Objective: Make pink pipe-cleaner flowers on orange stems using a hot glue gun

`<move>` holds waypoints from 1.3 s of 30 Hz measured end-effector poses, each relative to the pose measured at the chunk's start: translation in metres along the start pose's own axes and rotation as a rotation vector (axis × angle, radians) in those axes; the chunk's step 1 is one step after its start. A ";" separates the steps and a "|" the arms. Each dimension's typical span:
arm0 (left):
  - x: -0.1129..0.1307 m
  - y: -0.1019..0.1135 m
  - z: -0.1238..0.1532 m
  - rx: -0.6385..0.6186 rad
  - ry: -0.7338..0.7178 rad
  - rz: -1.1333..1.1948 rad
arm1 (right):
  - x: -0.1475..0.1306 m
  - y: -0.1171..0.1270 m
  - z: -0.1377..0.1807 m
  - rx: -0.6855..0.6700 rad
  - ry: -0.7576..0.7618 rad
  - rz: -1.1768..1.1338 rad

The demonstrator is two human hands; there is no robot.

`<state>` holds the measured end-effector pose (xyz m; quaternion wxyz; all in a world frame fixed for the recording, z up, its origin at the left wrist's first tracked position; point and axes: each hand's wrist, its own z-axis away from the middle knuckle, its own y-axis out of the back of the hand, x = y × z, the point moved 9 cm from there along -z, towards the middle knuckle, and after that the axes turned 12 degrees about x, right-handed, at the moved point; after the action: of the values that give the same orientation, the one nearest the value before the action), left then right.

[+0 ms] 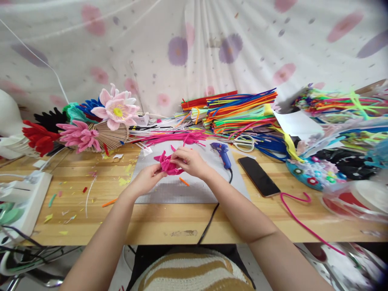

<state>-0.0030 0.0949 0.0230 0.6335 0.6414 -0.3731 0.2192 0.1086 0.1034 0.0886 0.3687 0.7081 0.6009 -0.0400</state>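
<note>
A bright magenta pipe-cleaner flower (166,163) is held between my two hands, over a grey mat (169,193). My left hand (149,178) grips its lower left side with thumb and fingers. From the right, my right hand (190,161) pinches the flower's upper right part, its fingertips partly hiding the petals. Behind my hands lies a bundle of magenta pipe cleaners (178,137). A short orange piece (184,182) rests on the mat just under the flower. To the right of my right hand is a blue glue gun (223,154), its cord running toward the table's front edge.
Right of the mat lie a black phone (259,176), scissors (244,142) and a bent magenta pipe cleaner (298,218). Bundled coloured pipe cleaners (242,111) are piled at the back. Finished flowers (117,108) stand back left, a power strip (27,198) at the left edge. Scraps litter the left tabletop.
</note>
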 end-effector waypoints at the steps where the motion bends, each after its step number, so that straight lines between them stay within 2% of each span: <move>1: 0.000 0.001 0.000 -0.004 -0.010 -0.013 | -0.002 0.000 0.000 -0.010 0.013 -0.010; 5: 0.006 0.011 0.000 0.057 -0.060 -0.107 | -0.013 0.004 0.000 0.005 0.044 -0.037; 10: 0.021 0.024 0.005 0.171 -0.203 -0.165 | -0.031 0.006 -0.001 0.041 0.129 0.042; 17: 0.019 0.027 0.004 0.256 -0.267 -0.237 | -0.033 0.000 -0.002 0.066 0.166 0.165; 25: 0.015 0.023 0.002 0.203 -0.235 -0.243 | -0.030 0.003 0.001 0.110 0.263 0.156; 32: 0.011 0.020 -0.001 0.185 -0.202 -0.231 | -0.023 0.003 0.001 0.161 0.215 0.204; 39: 0.009 0.021 0.000 0.186 -0.115 -0.254 | -0.013 0.004 0.000 0.161 0.131 0.117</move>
<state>-0.0137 0.0946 0.0434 0.5716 0.7508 -0.3028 0.1337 0.1087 0.0928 0.0971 0.2722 0.7704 0.5762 -0.0202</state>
